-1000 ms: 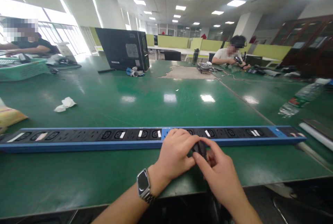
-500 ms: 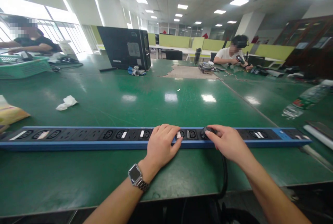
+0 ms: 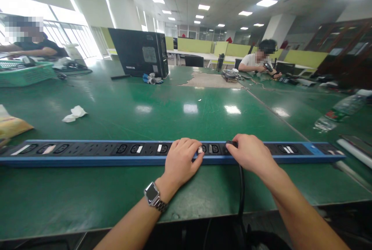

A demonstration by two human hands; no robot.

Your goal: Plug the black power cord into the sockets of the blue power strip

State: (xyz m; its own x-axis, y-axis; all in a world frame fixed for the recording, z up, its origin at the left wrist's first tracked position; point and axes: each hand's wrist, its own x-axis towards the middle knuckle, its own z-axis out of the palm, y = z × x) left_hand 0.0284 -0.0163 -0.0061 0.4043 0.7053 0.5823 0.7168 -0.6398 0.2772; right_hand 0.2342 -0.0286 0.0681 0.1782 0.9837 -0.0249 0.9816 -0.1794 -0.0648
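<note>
A long blue power strip [image 3: 87, 161] with black sockets lies across the green table. My left hand [image 3: 181, 161], with a watch on its wrist, is wrapped over the strip near its middle, thumb at the near side and fingertips by a small white label. To its right, my right hand [image 3: 250, 151] grips a black plug [image 3: 231, 143] at the strip's sockets. A black cable [image 3: 241, 192] hangs from under that hand over the table's front edge. Whether the plug sits in a socket is hidden by the fingers.
A black computer case [image 3: 139, 54] and gloves [image 3: 152, 79] stand at the back. Crumpled tissue [image 3: 74, 114], a green basket [image 3: 26, 75] and a yellow packet [image 3: 13, 124] are at left. A plastic bottle [image 3: 340, 110] lies at right. Two people sit across the table.
My right hand has tilted over the plug and shifted slightly up and left. The cable now hangs straighter and farther left. My left hand has barely moved.
</note>
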